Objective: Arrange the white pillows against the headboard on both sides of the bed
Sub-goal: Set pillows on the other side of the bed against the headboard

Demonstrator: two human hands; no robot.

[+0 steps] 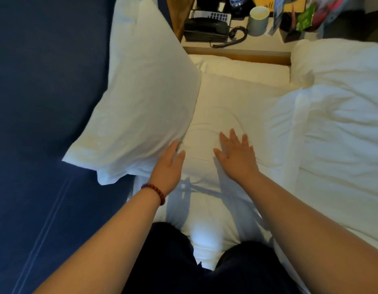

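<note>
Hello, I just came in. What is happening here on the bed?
A person kneels on the bed, tidying pillows. The left hand touches the lower edge of a white pillow that leans against the dark blue headboard. The right hand lies flat and open on a second pillow lying on the mattress. A rumpled white duvet sits to the right, and a nightstand with a telephone stands beyond.

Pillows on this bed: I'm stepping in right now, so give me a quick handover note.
Left hand: open, fingers touching the lower edge of the upright pillow.
Right hand: open, palm flat on the flat pillow.
Done: the upright pillow leans against the blue headboard.
Left: the flat pillow lies on the mattress, not propped up. The crumpled duvet lies to the right. The bed's other side is out of view.
</note>
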